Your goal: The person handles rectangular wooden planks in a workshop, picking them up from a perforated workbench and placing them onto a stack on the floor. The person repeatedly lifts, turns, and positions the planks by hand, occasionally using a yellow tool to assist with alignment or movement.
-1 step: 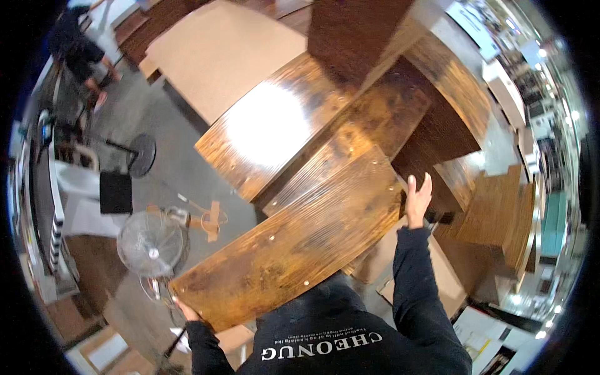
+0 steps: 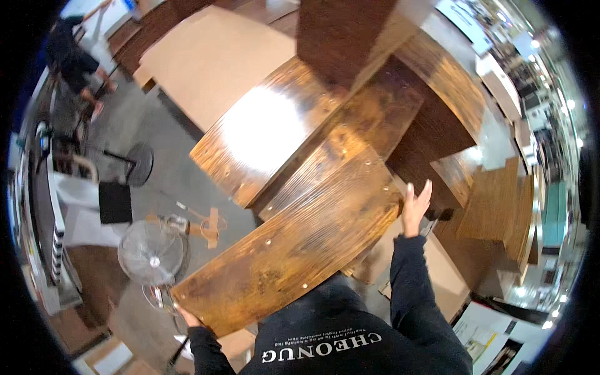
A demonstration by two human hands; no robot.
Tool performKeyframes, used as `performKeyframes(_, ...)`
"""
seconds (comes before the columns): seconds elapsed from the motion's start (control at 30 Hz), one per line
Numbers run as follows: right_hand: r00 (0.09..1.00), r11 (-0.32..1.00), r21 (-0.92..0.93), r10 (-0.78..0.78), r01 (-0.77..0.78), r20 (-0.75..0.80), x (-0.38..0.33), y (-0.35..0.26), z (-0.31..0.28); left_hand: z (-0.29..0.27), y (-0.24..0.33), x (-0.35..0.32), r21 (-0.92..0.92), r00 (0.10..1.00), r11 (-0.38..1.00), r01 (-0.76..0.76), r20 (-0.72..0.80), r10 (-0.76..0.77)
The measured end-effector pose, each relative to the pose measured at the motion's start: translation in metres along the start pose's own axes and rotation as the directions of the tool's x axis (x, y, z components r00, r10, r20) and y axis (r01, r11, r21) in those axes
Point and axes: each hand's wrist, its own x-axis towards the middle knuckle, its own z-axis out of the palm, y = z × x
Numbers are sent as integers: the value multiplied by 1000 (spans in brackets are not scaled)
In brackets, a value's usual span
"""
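Note:
A long wood-grain board [image 2: 284,250] with dark patches and several small light dots lies slantwise in front of my body. At its lower left end my left hand [image 2: 190,317] is closed around the edge, with part of the fingers hidden under the board. By the upper right end is my right hand [image 2: 414,211], its fingers spread and pointing up. The thumb side is close against the board's end; whether it touches cannot be told. Beyond the board lie more wood-grain panels [image 2: 315,181], one with a bright glare [image 2: 262,128] on it.
A large tan panel [image 2: 212,62] and a dark brown upright panel [image 2: 340,37] stand farther off. Stacked brown boards [image 2: 487,203] are on the right. A round fan [image 2: 152,250] is at left, near a black stand base [image 2: 140,164]. Another person [image 2: 72,59] stands at far left.
The surroundings shift slightly in the picture as the view moves. My right hand sits slightly lower in the picture, its fingers still spread; my left hand keeps its hold on the board.

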Motion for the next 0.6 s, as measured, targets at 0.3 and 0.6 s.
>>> performKeyframes(0.3, 586, 334, 512, 177, -791, 791, -214, -35, 11, -4, -8, 28, -91, 977, 995, 34, 211, -14)
performKeyframes(0.6, 668, 226, 636, 104, -738, 737, -163, -34, 18, 43, -18, 29, -243, 913, 958, 154, 406, -43)
